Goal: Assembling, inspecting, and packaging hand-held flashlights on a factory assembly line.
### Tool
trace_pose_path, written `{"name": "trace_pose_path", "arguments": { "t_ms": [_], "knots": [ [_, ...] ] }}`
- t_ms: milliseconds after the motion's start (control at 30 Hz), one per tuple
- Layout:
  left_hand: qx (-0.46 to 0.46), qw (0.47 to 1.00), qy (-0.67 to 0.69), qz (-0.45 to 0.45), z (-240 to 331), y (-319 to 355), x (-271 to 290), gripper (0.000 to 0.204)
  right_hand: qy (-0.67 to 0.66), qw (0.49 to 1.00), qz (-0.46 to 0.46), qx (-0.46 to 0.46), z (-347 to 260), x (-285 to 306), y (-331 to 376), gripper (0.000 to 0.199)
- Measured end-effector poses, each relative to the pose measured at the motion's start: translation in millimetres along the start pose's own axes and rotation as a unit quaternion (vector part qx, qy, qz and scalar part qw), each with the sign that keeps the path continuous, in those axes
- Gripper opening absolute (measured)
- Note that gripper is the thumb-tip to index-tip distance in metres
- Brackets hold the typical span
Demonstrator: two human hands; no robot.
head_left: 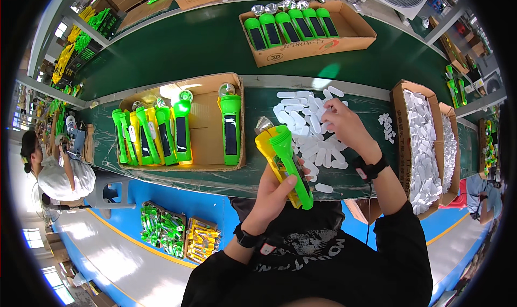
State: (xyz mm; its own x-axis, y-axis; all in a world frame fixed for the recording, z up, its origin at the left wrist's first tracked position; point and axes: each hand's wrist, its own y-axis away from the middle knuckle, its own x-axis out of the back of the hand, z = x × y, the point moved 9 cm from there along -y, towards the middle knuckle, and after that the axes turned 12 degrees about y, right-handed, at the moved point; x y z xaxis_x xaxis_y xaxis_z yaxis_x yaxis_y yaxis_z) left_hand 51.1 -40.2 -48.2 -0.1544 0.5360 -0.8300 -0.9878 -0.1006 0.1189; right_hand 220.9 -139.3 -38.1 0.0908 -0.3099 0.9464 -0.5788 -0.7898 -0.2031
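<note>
My left hand [273,193] is wrapped round a green and yellow flashlight body [284,161], tilted over the bench's near edge, with a shiny reflector [263,125] at its upper end. Over a loose pile of white oval plastic pieces [305,113], my right hand [347,125] reaches down with its fingers bent and pinched at the pile. Whether a piece is between those fingertips is too small to make out. Left of my hands, a cardboard box [207,86] holds several similar green and yellow flashlights [161,129] with dark panels, one [231,129] standing apart on the right.
Cardboard boxes of white pieces [423,145] stand at the bench's right end, beside a small heap of white bits [386,127]. Across the conveyor belt [177,43] sits another box [315,51] of green flashlights. A co-worker [59,169] sits at far left; crates [161,229] lie on the floor.
</note>
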Motion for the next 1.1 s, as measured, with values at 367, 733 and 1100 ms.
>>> {"name": "trace_pose_path", "arguments": {
  "t_ms": [367, 733, 1100],
  "knots": [
    [-0.047, 0.995, -0.082, 0.04, -1, -18, 5, 0.047, -0.385, 0.894, 0.122, -0.197, -27, 66, 31, 0.012],
    [-0.143, 0.971, -0.187, 0.045, 0, -33, -15, 0.056, -0.227, 0.935, 0.199, -0.187, -105, 63, 30, 0.011],
    [-0.107, 0.992, -0.025, 0.068, -12, -34, 6, 0.055, -0.301, 0.907, 0.211, -0.206, -113, 37, 38, 0.01]
  ]
}}
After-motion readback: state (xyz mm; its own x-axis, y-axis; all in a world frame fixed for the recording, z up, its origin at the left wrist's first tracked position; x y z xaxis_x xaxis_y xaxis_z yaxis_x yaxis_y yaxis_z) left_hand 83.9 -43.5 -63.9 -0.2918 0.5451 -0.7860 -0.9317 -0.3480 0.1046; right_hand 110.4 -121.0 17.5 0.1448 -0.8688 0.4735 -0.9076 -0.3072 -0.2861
